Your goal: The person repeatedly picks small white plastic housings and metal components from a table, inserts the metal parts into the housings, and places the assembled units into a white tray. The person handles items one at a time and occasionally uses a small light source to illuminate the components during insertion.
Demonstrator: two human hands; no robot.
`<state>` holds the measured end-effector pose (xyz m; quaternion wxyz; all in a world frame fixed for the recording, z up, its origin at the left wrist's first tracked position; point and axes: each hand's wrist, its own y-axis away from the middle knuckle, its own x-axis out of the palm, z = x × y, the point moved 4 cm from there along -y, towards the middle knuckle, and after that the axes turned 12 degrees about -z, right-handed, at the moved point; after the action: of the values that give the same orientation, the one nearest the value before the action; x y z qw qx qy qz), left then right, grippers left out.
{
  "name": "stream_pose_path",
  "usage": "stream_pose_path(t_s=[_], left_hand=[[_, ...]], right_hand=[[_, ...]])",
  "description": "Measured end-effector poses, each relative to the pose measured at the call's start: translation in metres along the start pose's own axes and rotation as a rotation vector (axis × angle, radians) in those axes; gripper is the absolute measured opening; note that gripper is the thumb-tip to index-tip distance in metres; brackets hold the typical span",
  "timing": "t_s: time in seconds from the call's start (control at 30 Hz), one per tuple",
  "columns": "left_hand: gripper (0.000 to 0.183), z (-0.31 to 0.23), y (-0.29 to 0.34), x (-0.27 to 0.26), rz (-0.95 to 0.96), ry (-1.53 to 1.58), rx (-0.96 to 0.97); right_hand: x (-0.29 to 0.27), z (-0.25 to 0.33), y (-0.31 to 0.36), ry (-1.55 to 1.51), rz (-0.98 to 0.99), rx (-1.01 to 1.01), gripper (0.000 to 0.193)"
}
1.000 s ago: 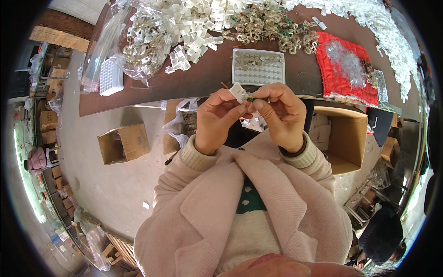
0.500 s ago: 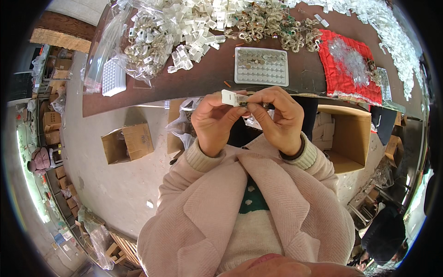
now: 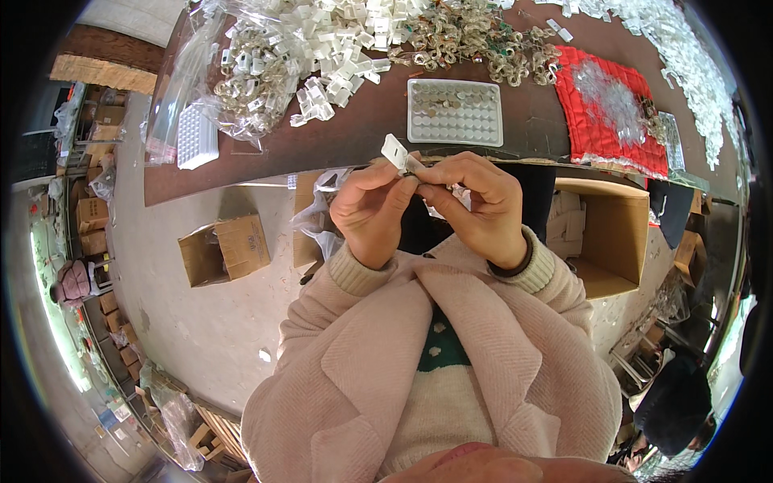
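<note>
My left hand [image 3: 366,211] pinches a small white plastic casing [image 3: 394,153] with a slot in its face, held up just off the table's near edge. Against its lower end, the thumb and fingers of my right hand [image 3: 481,205] are pressed together. A small part, partly clear and partly dark, shows between the fingertips, but they cover most of it. Beyond the hands a white tray [image 3: 455,138] of round pockets lies on the table, small round metallic discs in its far rows.
The brown table [image 3: 338,145] carries heaps of white casings [image 3: 342,80], coiled wires with small parts [image 3: 459,40] and bagged pieces [image 3: 254,88]. A red cloth [image 3: 584,133] bears clear plastic bits. Stacked white trays [image 3: 198,141] stand left. Cardboard boxes [image 3: 245,244] are on the floor below.
The white casing has tilted from nearly level to steeply slanted, its free end upward. My right hand has moved slightly left, and its fingertips now cover more of the small part.
</note>
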<state>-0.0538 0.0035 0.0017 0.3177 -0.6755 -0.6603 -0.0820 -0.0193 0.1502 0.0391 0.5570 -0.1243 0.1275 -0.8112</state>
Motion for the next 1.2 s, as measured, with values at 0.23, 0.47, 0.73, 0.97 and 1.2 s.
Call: stream_pose_path(t_s=[0.23, 0.47, 0.73, 0.97, 1.2], left_hand=[[0.021, 0.005, 0.004, 0.001, -0.084, 0.052, -0.119], [0.017, 0.013, 0.006, 0.000, -0.187, 0.175, -0.325], [0.018, 0.017, 0.006, -0.003, -0.137, 0.146, -0.366], [0.023, 0.011, 0.004, -0.002, -0.104, 0.068, -0.418], [0.019, 0.005, 0.002, 0.007, -0.076, -0.009, -0.342]], right_hand=[[0.003, 0.000, 0.004, 0.166, -0.024, -0.066, 0.024], [0.006, -0.010, 0.004, -0.095, -0.060, 0.151, 0.024], [0.004, 0.006, 0.002, 0.214, -0.058, -0.120, 0.026], [0.001, 0.004, 0.001, 0.256, -0.059, -0.170, 0.025], [-0.003, 0.001, -0.001, 0.209, -0.070, -0.146, 0.023]])
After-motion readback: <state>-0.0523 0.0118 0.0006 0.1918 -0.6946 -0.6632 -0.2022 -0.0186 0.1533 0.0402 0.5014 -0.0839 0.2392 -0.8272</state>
